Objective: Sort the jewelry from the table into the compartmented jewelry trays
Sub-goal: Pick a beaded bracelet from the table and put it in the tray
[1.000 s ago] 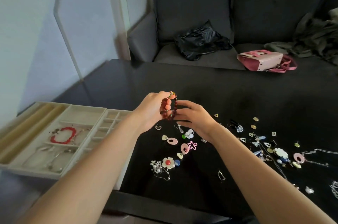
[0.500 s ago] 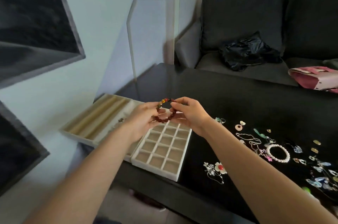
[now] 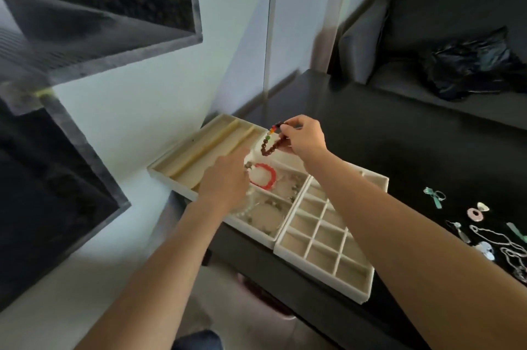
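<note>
My right hand (image 3: 306, 137) pinches a dark brown beaded bracelet (image 3: 271, 142) with a few coloured beads and holds it above the back of the middle tray (image 3: 253, 228). That cream tray has large compartments; one holds a red bracelet (image 3: 266, 178), others hold pale chains. My left hand (image 3: 228, 178) hovers over the tray's left side, fingers pointing down at it, and holds nothing that I can see. A small-grid tray (image 3: 328, 258) lies to the right, a long-slot tray (image 3: 199, 147) to the left.
Loose jewelry (image 3: 490, 235) lies scattered on the black table (image 3: 399, 150) at the right edge. A dark sofa with a black bag (image 3: 470, 64) stands behind. The trays sit at the table's left edge, beside a pale wall with dark frames (image 3: 85, 7).
The view swung left toward the trays. My left hand let go of the beaded bracelet and dropped to the middle tray. My right hand carried the bracelet over that tray.
</note>
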